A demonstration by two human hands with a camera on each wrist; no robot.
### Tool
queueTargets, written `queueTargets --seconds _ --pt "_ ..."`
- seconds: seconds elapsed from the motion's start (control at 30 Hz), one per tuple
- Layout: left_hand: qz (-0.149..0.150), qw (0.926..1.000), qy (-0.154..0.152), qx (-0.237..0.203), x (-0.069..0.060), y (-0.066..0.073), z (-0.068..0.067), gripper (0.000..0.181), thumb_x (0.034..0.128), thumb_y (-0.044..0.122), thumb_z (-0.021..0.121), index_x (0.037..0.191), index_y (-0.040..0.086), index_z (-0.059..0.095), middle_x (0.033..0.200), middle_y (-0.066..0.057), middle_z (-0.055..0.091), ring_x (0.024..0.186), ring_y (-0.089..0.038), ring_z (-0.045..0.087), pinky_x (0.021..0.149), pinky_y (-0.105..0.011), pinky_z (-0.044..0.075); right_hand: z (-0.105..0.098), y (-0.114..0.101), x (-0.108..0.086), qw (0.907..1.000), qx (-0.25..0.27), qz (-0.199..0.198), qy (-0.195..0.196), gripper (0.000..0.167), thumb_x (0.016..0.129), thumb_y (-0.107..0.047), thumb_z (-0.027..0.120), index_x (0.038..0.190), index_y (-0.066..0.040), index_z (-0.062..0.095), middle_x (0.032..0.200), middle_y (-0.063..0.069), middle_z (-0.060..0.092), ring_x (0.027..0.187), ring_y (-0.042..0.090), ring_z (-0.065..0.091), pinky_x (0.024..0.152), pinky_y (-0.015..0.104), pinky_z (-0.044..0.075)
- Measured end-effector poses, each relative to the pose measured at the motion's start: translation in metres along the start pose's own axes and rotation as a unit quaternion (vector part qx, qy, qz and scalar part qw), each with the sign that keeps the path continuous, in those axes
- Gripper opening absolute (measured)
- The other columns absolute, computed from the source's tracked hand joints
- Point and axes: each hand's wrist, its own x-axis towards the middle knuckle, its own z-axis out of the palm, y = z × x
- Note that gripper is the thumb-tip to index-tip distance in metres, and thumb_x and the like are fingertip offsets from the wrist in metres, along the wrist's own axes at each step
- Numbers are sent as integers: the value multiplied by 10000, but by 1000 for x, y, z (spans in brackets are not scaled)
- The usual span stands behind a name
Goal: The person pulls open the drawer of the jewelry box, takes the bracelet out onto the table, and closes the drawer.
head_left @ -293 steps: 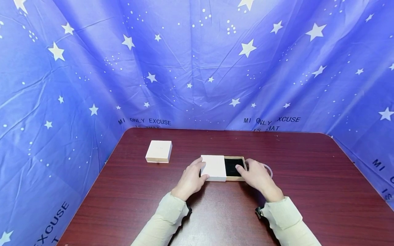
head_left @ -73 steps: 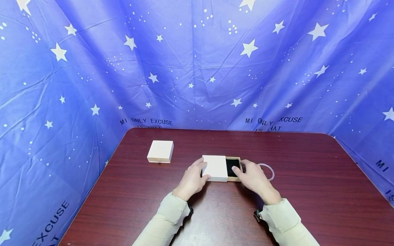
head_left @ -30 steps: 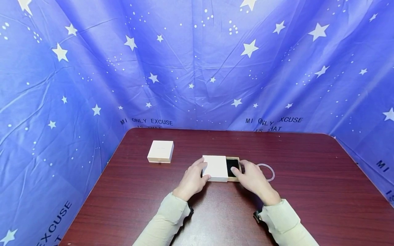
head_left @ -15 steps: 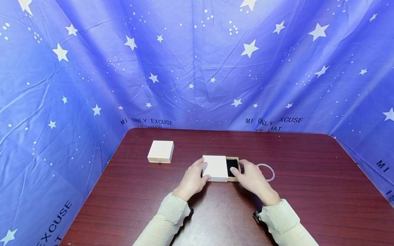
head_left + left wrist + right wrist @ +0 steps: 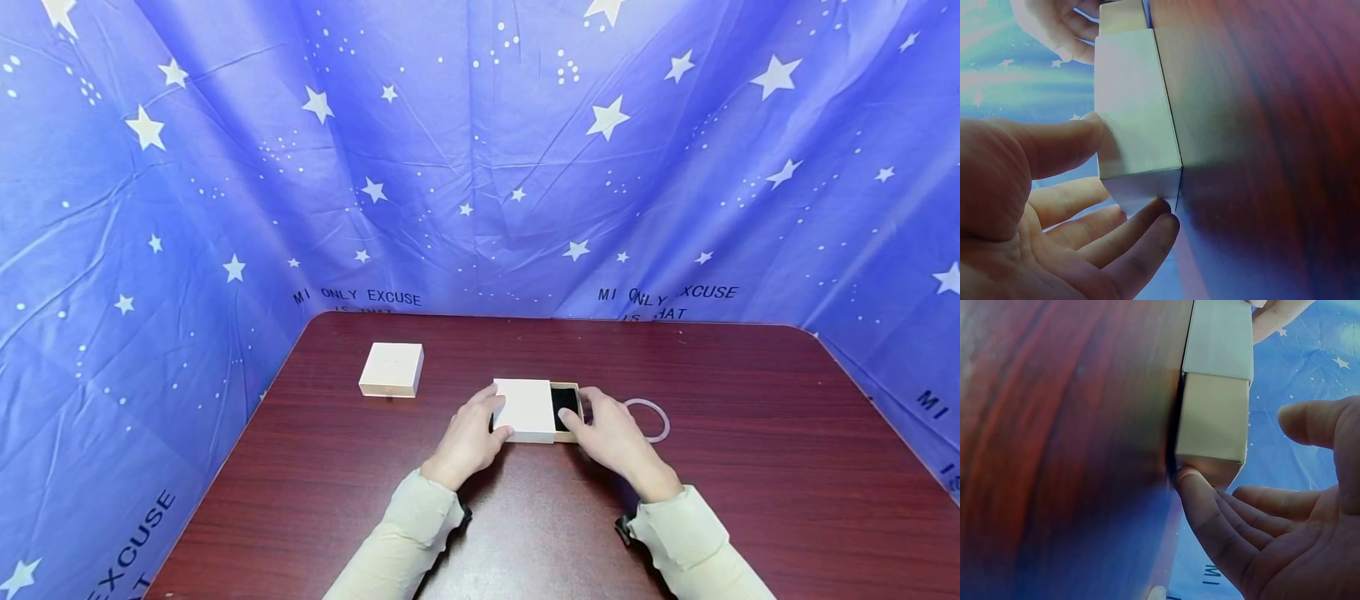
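A white sliding drawer box lies on the table in the middle of the head view. Its white sleeve (image 5: pixel 522 410) covers the left part of a tan inner tray (image 5: pixel 567 436) with a black lining (image 5: pixel 562 404). My left hand (image 5: pixel 463 440) grips the sleeve, thumb on the near side and fingers against the left end, as the left wrist view also shows. My right hand (image 5: pixel 617 435) presses its fingers on the tray's right end. Its thumb stays off the tray walls in the right wrist view, held over the lining. What lies under the sleeve is hidden.
A closed white box (image 5: pixel 392 368) with a gold-toned front stands at the back left of the dark red wooden table (image 5: pixel 750 433). Just right of my right hand lies a pale lilac ring, bangle-like (image 5: pixel 663 421). A blue star-printed curtain (image 5: pixel 480 167) encloses the table.
My right hand has moved left with the tray, which has slid further into the sleeve, a little even in the last second. More of the lilac ring shows. My left hand stays on the sleeve.
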Motion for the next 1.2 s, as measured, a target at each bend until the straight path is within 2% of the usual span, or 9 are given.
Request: queueTargets --seconds 0.4,0.9,1.2 --pt "43 10000 26 -4 0 -1 0 442 864 184 710 1262 30 596 1415 -109 478 1226 -311 519 963 -489 444 2 1 1 10000 1 -11 -57 552 920 -352 593 1289 46 494 1146 177 637 1005 300 613 884 488 468" --pt "25 10000 35 -3 0 0 0 444 862 181 712 1264 34 596 1421 -102 473 1224 -309 520 966 -478 446 5 -2 0 9999 -64 -157 -19 479 912 -322 614 1238 20 538 1024 103 659 802 172 586 767 405 486" --pt "83 9999 56 -9 0 -1 1 438 855 172 719 1249 24 602 1408 -119 484 1212 -321 529 954 -481 453 7 -3 0 9998 -48 -199 15 455 906 -290 630 1234 13 540 984 83 657 772 171 578 735 387 474"
